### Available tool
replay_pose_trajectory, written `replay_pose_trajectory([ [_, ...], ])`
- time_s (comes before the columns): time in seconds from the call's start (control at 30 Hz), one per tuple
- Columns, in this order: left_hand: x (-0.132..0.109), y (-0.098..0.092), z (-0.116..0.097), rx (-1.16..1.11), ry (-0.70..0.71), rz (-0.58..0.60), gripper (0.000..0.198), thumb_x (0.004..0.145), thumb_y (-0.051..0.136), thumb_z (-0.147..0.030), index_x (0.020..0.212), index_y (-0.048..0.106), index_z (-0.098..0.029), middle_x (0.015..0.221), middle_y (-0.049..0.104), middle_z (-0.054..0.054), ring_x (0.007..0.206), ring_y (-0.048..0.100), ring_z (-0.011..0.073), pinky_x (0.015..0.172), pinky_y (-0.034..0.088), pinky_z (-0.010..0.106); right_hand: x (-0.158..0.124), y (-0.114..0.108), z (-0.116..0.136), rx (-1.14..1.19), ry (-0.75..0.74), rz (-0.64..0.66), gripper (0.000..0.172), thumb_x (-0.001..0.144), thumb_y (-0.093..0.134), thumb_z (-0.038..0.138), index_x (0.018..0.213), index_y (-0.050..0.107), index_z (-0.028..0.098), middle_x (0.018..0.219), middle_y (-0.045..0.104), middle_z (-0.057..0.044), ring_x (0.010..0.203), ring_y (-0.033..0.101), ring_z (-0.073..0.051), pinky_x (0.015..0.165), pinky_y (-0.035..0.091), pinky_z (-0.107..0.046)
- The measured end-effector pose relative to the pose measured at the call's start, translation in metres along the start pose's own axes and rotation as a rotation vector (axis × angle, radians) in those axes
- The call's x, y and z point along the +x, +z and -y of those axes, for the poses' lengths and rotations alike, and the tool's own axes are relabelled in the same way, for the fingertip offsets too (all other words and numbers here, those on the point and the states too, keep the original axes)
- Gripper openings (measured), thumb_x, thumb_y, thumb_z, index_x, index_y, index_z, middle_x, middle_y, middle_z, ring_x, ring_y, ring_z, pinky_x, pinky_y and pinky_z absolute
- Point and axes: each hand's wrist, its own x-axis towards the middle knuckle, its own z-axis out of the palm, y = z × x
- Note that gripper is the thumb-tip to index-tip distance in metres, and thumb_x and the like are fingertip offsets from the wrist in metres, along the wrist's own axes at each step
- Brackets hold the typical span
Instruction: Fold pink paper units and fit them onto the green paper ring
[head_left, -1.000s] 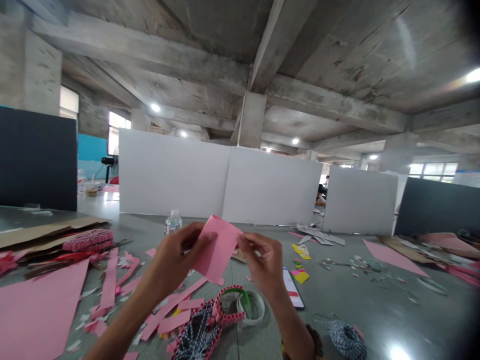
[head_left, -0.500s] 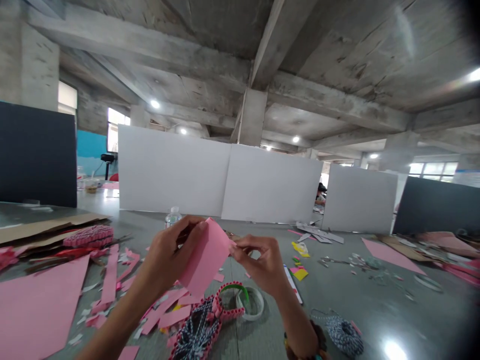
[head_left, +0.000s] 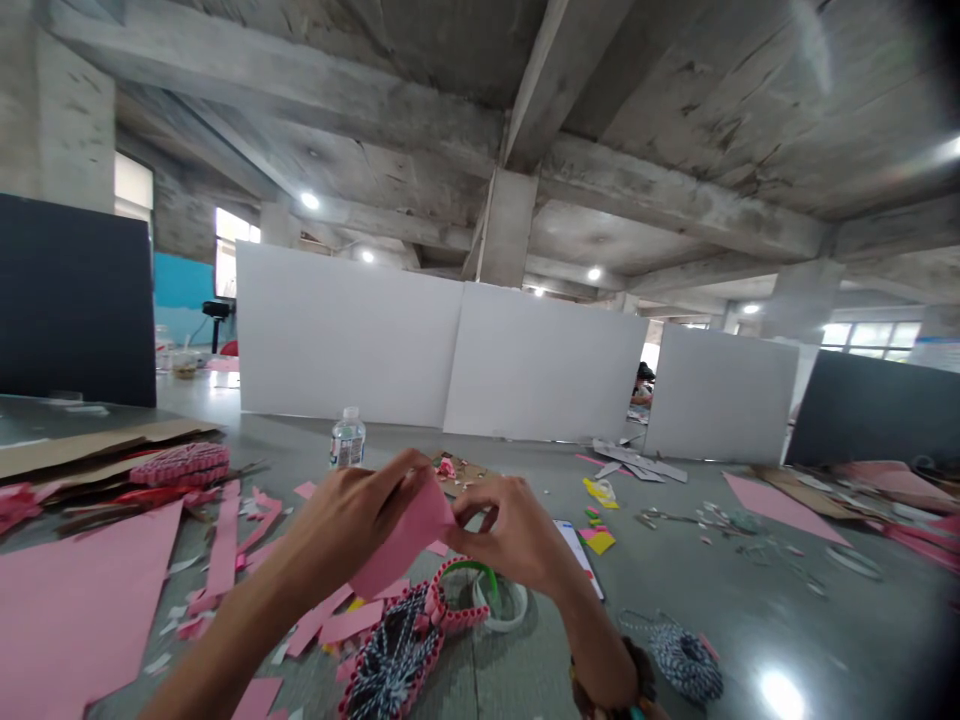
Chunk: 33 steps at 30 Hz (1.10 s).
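Note:
A small sheet of pink paper (head_left: 401, 550) is held up between both hands above the table. My left hand (head_left: 367, 500) grips its upper left side, fingers behind and partly hidden. At its right edge, my right hand (head_left: 506, 530) pinches the paper between thumb and fingertips. Right below lies a woven slipper-like piece (head_left: 401, 650) of dark-and-white cord with a pink scalloped edge. Its pink looped strap, lined with green, rests beside a roll of clear tape (head_left: 506, 605). Pink paper strips (head_left: 352, 622) are scattered under my left arm.
A large pink sheet (head_left: 75, 600) and brown cardboard (head_left: 97, 455) lie at left. A plastic bottle (head_left: 348, 437) stands before white partition boards (head_left: 547, 360). To the right are a phone-like slab (head_left: 581, 555), a ball of cord (head_left: 684, 662), scissors (head_left: 675, 517) and yellow scraps (head_left: 601, 542).
The pink paper has tilted and now bends between my hands. Both hands have drawn slightly closer together, the right one shifting left and the left one a little to the right.

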Motion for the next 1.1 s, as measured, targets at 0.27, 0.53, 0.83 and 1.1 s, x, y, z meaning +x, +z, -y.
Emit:
replay_pose_trajectory([
  [0.27, 0.001, 0.001, -0.003, -0.144, 0.074, 0.075, 0.03, 0.1, 0.039, -0.038, 0.108, 0.061, -0.021, 0.049, 0.055, -0.005, 0.042, 0.048, 0.0108, 0.045, 0.03, 0.021, 0.002, 0.003, 0.0, 0.024, -0.008, -0.119, 0.015, 0.086, 0.064, 0.021, 0.081, 0.078, 0.019, 0.072, 0.072, 0.0, 0.067, 0.065, -0.014, 0.062, 0.047, -0.019],
  [0.53, 0.003, -0.004, 0.009, -0.297, 0.169, 0.08, 0.021, 0.095, 0.05, -0.028, 0.102, 0.069, -0.022, 0.095, 0.07, 0.005, 0.076, 0.064, 0.0124, 0.069, 0.048, 0.021, 0.002, 0.001, -0.003, -0.041, -0.04, -0.214, 0.017, 0.084, 0.07, 0.026, 0.099, 0.077, 0.023, 0.085, 0.075, -0.001, 0.075, 0.068, -0.017, 0.068, 0.05, -0.022],
  [0.83, 0.005, 0.0, 0.001, -0.257, 0.108, 0.025, 0.013, 0.091, 0.051, -0.022, 0.093, 0.064, -0.021, 0.087, 0.066, 0.0, 0.076, 0.061, 0.0121, 0.071, 0.045, 0.024, 0.004, 0.005, 0.0, -0.088, -0.093, -0.232, 0.013, 0.088, 0.068, 0.025, 0.095, 0.078, 0.03, 0.082, 0.075, 0.004, 0.07, 0.067, -0.013, 0.067, 0.048, -0.021],
  [1.1, 0.006, 0.005, 0.003, -0.287, 0.09, 0.05, 0.01, 0.091, 0.047, -0.019, 0.09, 0.057, -0.02, 0.084, 0.062, -0.001, 0.073, 0.056, 0.0121, 0.07, 0.042, 0.025, 0.005, 0.009, -0.002, -0.09, -0.123, -0.247, 0.009, 0.088, 0.067, 0.017, 0.09, 0.075, 0.022, 0.081, 0.073, 0.003, 0.073, 0.065, -0.013, 0.072, 0.046, -0.02],
])
